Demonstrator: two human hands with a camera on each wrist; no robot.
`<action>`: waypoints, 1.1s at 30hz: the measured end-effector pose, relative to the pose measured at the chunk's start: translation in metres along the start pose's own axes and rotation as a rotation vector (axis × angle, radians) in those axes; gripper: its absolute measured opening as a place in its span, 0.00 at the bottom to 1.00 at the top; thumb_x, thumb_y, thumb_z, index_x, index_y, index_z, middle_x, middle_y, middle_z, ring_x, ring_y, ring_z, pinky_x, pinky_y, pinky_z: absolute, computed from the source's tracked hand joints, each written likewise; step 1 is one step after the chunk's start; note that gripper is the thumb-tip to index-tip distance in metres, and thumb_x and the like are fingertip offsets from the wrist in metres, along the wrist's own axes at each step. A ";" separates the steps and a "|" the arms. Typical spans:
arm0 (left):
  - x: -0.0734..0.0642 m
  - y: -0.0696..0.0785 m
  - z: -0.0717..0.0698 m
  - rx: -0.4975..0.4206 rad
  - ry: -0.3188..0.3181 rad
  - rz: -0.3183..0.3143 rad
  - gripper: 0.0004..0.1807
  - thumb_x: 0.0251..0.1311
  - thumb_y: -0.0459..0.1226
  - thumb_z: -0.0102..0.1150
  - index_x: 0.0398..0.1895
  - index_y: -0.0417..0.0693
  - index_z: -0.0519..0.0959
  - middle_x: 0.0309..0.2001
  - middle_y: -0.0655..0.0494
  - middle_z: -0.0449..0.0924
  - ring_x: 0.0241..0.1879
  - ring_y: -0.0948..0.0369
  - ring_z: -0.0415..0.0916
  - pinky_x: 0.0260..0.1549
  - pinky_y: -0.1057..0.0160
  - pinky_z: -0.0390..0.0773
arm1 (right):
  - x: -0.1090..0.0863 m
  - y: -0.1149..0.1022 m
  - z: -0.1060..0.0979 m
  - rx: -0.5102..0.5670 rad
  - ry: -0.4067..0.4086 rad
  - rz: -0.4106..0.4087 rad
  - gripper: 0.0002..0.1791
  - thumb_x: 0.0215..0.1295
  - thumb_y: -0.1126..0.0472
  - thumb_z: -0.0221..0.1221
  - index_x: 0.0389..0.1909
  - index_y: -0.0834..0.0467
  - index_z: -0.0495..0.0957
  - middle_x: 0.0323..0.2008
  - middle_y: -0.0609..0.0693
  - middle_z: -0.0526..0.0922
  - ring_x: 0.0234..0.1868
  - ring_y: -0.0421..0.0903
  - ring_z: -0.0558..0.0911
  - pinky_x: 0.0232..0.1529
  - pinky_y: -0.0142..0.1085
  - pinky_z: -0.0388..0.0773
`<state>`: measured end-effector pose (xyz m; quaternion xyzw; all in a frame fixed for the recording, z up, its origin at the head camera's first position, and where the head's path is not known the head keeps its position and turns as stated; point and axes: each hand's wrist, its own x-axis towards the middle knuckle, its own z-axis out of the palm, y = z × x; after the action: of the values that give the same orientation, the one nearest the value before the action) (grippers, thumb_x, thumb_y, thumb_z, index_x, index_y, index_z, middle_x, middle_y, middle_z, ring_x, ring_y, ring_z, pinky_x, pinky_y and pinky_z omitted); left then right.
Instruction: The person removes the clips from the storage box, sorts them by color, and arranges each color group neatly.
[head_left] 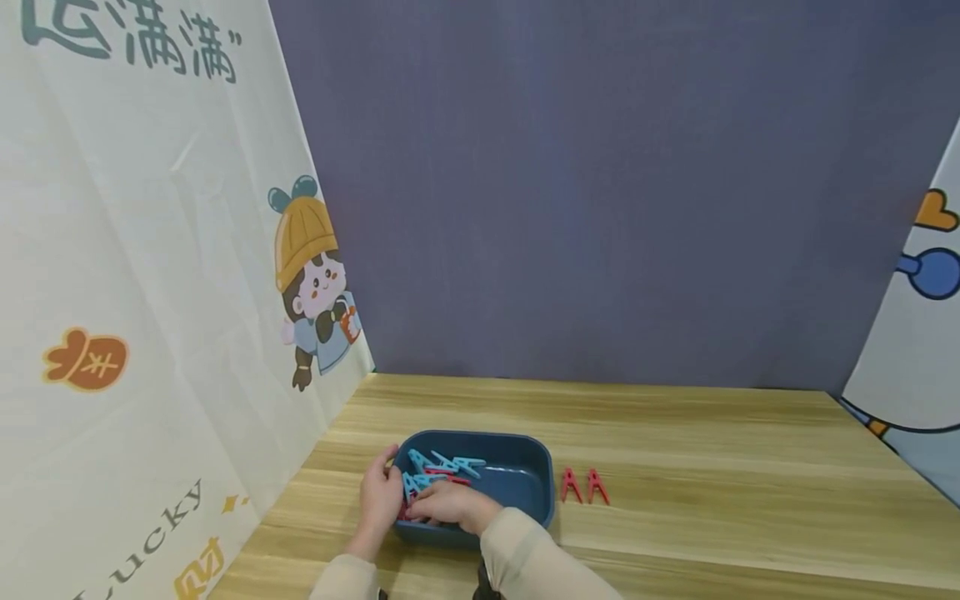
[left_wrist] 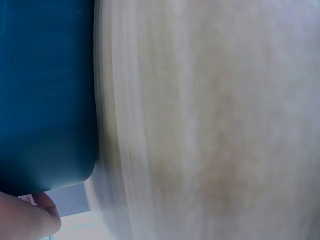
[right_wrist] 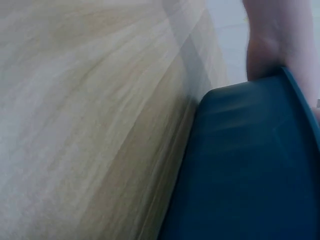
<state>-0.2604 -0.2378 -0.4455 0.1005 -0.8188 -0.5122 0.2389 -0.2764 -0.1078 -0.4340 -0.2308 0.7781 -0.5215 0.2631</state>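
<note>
A dark blue plastic box (head_left: 517, 482) sits on the table, holding light blue clothespins (head_left: 468, 462) and red clothespins (head_left: 457, 479) heaped toward its left end. My left hand (head_left: 380, 498) grips the box's left end, fingers at the rim; part of that hand (left_wrist: 30, 217) shows below the box corner in the left wrist view. Reaching over the front wall, my right hand (head_left: 453, 504) is inside the box at its front left, fingertips beside a red clothespin. Whether those fingertips pinch it I cannot tell.
Two red clothespins (head_left: 571, 486) stand side by side on the wooden table (head_left: 712, 475), just right of the box. A printed white curtain (head_left: 187, 292) hangs on the left, and a grey-blue backdrop (head_left: 585, 208) rises behind the table.
</note>
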 end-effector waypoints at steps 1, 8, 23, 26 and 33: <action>0.000 0.000 0.000 -0.002 0.000 -0.001 0.20 0.60 0.24 0.41 0.56 0.28 0.69 0.39 0.38 0.74 0.29 0.57 0.68 0.26 0.62 0.69 | 0.000 0.000 0.000 -0.009 -0.005 -0.001 0.10 0.58 0.64 0.57 0.37 0.65 0.82 0.30 0.50 0.81 0.31 0.42 0.77 0.35 0.36 0.74; 0.001 0.002 0.000 -0.006 -0.004 -0.012 0.20 0.60 0.24 0.41 0.56 0.28 0.68 0.43 0.37 0.73 0.30 0.57 0.68 0.26 0.63 0.69 | 0.001 0.002 0.001 -0.040 -0.015 -0.002 0.10 0.59 0.64 0.57 0.37 0.64 0.81 0.32 0.49 0.79 0.33 0.41 0.75 0.37 0.36 0.73; 0.000 0.001 0.000 -0.008 0.006 0.004 0.20 0.58 0.23 0.42 0.55 0.27 0.69 0.29 0.43 0.73 0.26 0.58 0.67 0.25 0.62 0.68 | -0.001 0.005 0.002 0.037 -0.022 -0.034 0.06 0.59 0.65 0.57 0.33 0.62 0.81 0.30 0.46 0.79 0.31 0.40 0.74 0.33 0.33 0.71; 0.000 0.001 -0.001 -0.013 0.000 0.001 0.20 0.59 0.23 0.41 0.55 0.28 0.69 0.31 0.42 0.73 0.27 0.58 0.67 0.25 0.62 0.68 | -0.002 0.005 0.001 0.048 -0.039 -0.039 0.06 0.59 0.64 0.58 0.33 0.62 0.81 0.30 0.46 0.79 0.31 0.39 0.74 0.33 0.33 0.71; 0.000 0.000 -0.001 -0.017 -0.012 0.001 0.20 0.60 0.24 0.41 0.56 0.27 0.68 0.37 0.39 0.74 0.28 0.58 0.67 0.24 0.64 0.68 | -0.002 0.005 -0.002 0.076 -0.064 -0.028 0.07 0.57 0.60 0.59 0.28 0.62 0.79 0.26 0.45 0.78 0.29 0.39 0.74 0.32 0.33 0.71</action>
<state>-0.2597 -0.2386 -0.4456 0.0952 -0.8159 -0.5197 0.2350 -0.2768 -0.1040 -0.4375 -0.2480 0.7455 -0.5469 0.2891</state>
